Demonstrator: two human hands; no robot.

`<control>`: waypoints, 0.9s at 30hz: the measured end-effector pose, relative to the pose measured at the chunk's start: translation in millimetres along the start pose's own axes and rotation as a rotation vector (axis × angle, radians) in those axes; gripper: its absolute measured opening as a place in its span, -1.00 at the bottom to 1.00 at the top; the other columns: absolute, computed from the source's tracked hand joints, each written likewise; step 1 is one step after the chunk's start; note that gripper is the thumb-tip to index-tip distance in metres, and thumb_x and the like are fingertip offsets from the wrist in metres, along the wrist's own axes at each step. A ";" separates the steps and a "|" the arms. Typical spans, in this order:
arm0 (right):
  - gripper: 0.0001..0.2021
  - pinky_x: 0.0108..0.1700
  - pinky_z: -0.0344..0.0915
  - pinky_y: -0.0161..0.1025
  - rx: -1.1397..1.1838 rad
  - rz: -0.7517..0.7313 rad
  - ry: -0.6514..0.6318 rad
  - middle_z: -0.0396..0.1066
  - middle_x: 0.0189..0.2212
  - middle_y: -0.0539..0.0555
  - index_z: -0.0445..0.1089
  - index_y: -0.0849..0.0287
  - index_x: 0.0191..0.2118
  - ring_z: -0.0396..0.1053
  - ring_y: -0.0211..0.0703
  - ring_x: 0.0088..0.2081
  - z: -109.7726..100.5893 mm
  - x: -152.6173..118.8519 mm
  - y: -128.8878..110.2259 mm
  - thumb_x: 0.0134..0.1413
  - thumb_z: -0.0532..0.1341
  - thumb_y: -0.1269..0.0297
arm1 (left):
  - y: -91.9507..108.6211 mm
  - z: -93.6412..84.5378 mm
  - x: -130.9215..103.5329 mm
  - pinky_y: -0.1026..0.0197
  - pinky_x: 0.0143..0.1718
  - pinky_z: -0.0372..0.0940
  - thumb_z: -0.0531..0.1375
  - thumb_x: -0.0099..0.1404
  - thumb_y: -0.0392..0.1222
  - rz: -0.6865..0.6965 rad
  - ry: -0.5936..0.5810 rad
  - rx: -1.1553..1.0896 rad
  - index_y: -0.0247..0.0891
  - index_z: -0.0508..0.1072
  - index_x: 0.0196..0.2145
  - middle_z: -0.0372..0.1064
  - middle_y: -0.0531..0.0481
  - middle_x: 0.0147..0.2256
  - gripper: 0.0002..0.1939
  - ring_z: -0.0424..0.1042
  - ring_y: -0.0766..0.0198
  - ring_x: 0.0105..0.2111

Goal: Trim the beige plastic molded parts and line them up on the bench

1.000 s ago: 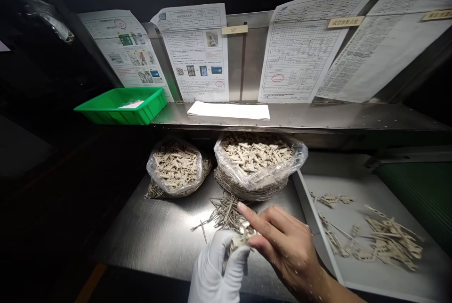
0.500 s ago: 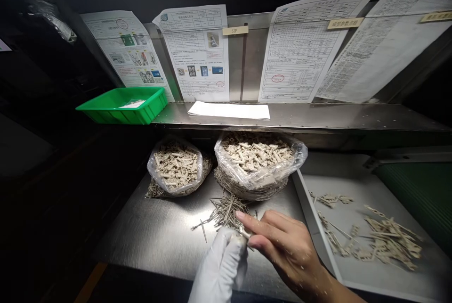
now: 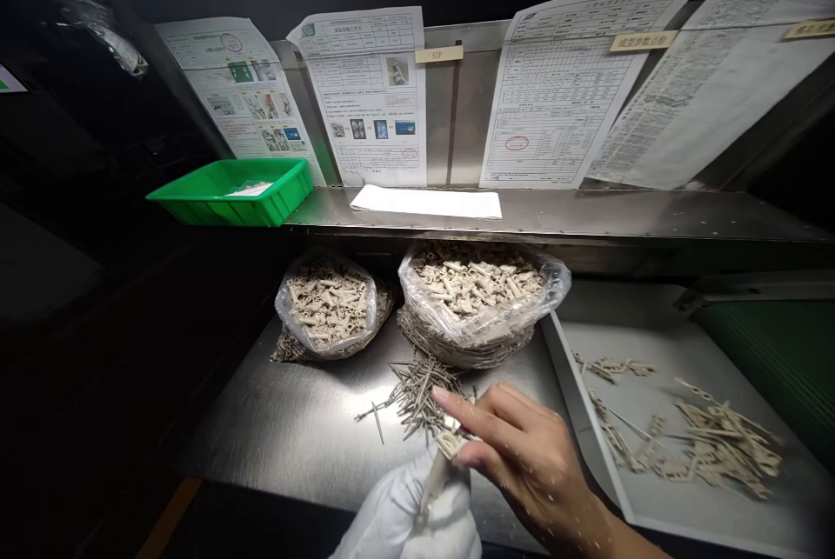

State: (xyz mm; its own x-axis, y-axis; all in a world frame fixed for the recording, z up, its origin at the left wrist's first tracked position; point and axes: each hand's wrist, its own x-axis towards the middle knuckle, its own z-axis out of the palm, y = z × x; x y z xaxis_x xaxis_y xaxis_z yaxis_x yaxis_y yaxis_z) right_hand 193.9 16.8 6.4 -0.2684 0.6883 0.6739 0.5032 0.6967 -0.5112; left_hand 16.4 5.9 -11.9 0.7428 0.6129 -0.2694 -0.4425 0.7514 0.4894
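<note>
Head view: we find the pale part (image 3: pixel 439 470) held in the gloved left hand (image 3: pixel 417 514), long axis tilted up and away from us. Its upper end lies just left of the bare right hand's (image 3: pixel 531 450) thumb; whether those fingers pinch anything, we cannot tell.

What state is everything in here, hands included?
Left hand: gloved, grip closed around a beige part.
Right hand: bare, index finger extended.
Left bag: open, well filled.
Right bag: open, well filled.
Metal pins: loosely heaped.
Gray tray: holding scattered beige pieces.
Green bin: open-topped, white item inside.
White sheet: lying on shelf.
</note>
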 end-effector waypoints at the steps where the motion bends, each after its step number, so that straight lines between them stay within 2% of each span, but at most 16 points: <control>1: -0.63 -0.41 0.24 -0.31 0.004 0.005 -0.004 0.32 -0.47 -0.01 0.46 0.13 0.25 0.29 -0.23 -0.44 0.0 -0.1 -0.6 0.51 0.12 0.14 | 0.5 0.5 -0.2 0.35 -0.67 -0.20 0.31 0.32 0.30 -0.014 0.000 0.017 -0.17 0.21 -0.45 -0.09 0.32 -0.67 -0.45 -0.21 0.52 -0.74; 6: -0.67 -0.44 0.25 -0.33 0.044 0.048 -0.028 0.32 -0.49 -0.02 0.49 0.10 0.21 0.32 -0.24 -0.47 -1.7 0.5 -1.1 0.52 0.11 0.18 | 9.7 14.5 -7.1 0.31 -0.65 -0.18 0.25 0.38 0.29 -0.010 0.022 0.169 -0.13 0.10 -0.53 -0.18 0.30 -0.76 -0.41 -0.19 0.46 -0.73; 8: -0.59 -0.39 0.32 -0.33 0.059 0.110 -0.038 0.38 -0.45 -0.02 0.40 0.09 0.30 0.38 -0.22 -0.43 -3.6 1.6 -0.2 0.51 0.11 0.07 | 10.4 17.3 -9.1 0.30 -0.64 -0.15 0.15 0.38 0.40 0.049 0.118 0.229 -0.13 0.15 -0.53 -0.16 0.28 -0.76 -0.39 -0.16 0.43 -0.72; 10: -0.52 -0.27 0.42 -0.30 0.056 0.206 -0.047 0.50 -0.32 0.04 0.30 0.10 0.36 0.47 -0.17 -0.30 -5.9 3.0 0.4 0.48 0.14 0.02 | 10.3 17.0 -10.0 0.28 -0.60 -0.10 0.04 0.38 0.48 0.130 0.207 0.309 -0.16 0.20 -0.57 -0.11 0.24 -0.75 -0.32 -0.08 0.43 -0.70; 13: -0.72 -0.09 0.45 -0.27 0.058 0.221 -0.067 0.56 -0.12 0.11 0.40 0.11 0.20 0.52 -0.13 -0.11 -8.9 4.1 -0.3 0.49 0.16 0.26 | 13.5 16.3 -10.8 0.29 -0.59 -0.13 0.07 0.40 0.44 0.213 0.290 0.436 -0.22 0.27 -0.60 0.07 0.17 -0.73 -0.30 -0.02 0.47 -0.69; 15: -0.78 -0.15 0.43 -0.28 0.055 0.124 -0.091 0.57 -0.19 0.07 0.43 0.09 0.10 0.52 -0.17 -0.20 -10.1 3.9 -1.4 0.47 0.14 0.39 | 17.1 17.8 -11.4 0.32 -0.62 -0.15 0.18 0.36 0.41 0.244 0.321 0.448 -0.25 0.35 -0.48 0.26 0.14 -0.68 -0.38 0.02 0.48 -0.68; 18: -0.73 -0.34 0.33 -0.30 -0.032 0.025 -0.141 0.50 -0.39 -0.01 0.43 0.05 0.18 0.43 -0.22 -0.41 -11.5 3.7 -3.2 0.51 0.10 0.35 | 20.0 20.0 -12.4 0.35 -0.59 -0.06 0.29 0.26 0.39 0.319 0.340 0.445 -0.24 0.38 -0.33 0.43 0.08 -0.56 -0.43 0.20 0.43 -0.61; 22: -0.61 -0.41 0.32 -0.36 -0.034 0.075 -0.190 0.43 -0.40 0.02 0.44 0.03 0.28 0.43 -0.25 -0.42 -13.8 6.1 -4.5 0.55 0.03 0.11 | 17.1 17.4 -14.8 0.31 -0.46 0.09 0.29 0.35 0.28 0.441 0.420 0.606 -0.25 0.45 -0.34 0.36 0.11 -0.48 -0.51 0.17 0.43 -0.54; 25: -0.62 -0.38 0.35 -0.36 0.064 0.127 -0.222 0.46 -0.43 0.01 0.49 0.04 0.24 0.44 -0.24 -0.41 -15.6 8.3 -4.8 0.55 0.05 0.12 | 14.1 14.6 -16.9 0.27 -0.35 0.15 0.26 0.38 0.26 0.495 0.479 0.699 -0.24 0.46 -0.39 0.25 0.12 -0.47 -0.52 0.17 0.37 -0.47; 27: -0.67 -0.37 0.34 -0.34 0.153 0.164 -0.232 0.49 -0.45 0.00 0.53 0.04 0.17 0.44 -0.24 -0.43 -16.3 8.8 -4.7 0.52 0.10 0.15 | 12.4 13.6 -17.9 0.25 -0.31 0.18 0.27 0.36 0.28 0.525 0.490 0.695 -0.22 0.44 -0.41 0.24 0.11 -0.47 -0.51 0.22 0.34 -0.43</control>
State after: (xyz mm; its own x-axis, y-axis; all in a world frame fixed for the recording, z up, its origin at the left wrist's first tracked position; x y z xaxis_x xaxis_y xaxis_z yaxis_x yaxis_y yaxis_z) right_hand 202.5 16.3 23.4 -0.3828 0.8092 0.4458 0.4306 0.5832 -0.6888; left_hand 4.5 1.0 10.3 0.1792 0.9770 -0.1155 -0.1466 0.1426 0.9789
